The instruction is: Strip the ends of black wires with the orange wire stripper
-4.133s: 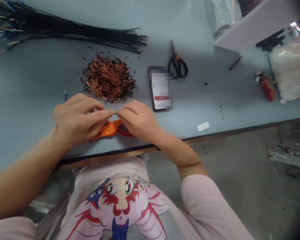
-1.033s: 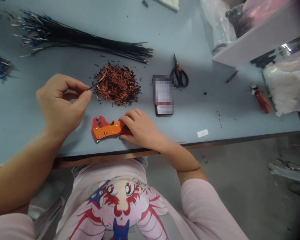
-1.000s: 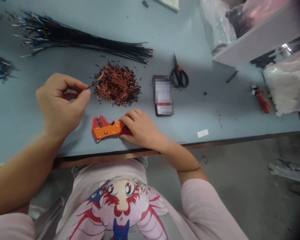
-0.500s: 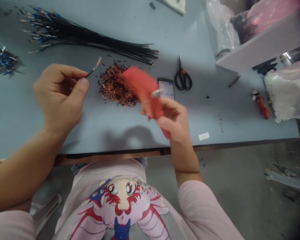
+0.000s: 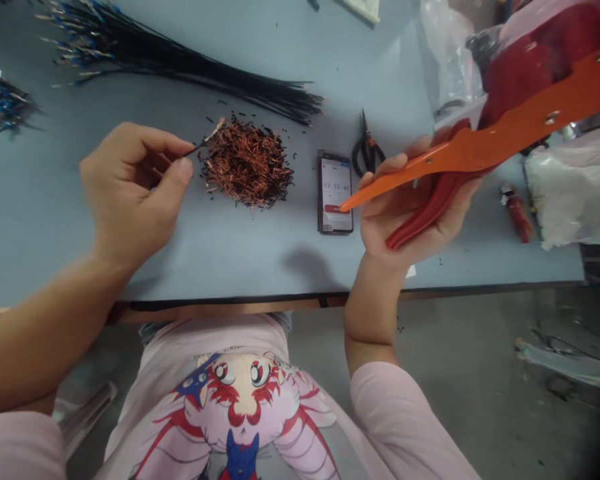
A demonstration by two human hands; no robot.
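Black wire, stripped copper tip, pinched by left hand, thumb on fingertips, tip at edge of copper offcut pile. Right hand wraps orange wire stripper, raised above worktop; long axis slants up-right, narrow end toward wire, well apart.

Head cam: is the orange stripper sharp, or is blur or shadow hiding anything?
Head view: the orange wire stripper looks fairly sharp, though the frame's right edge cuts it off. Head view: the shadow below the right hand lies soft on the blue bench, hiding nothing; no strong glare shows on the tool.
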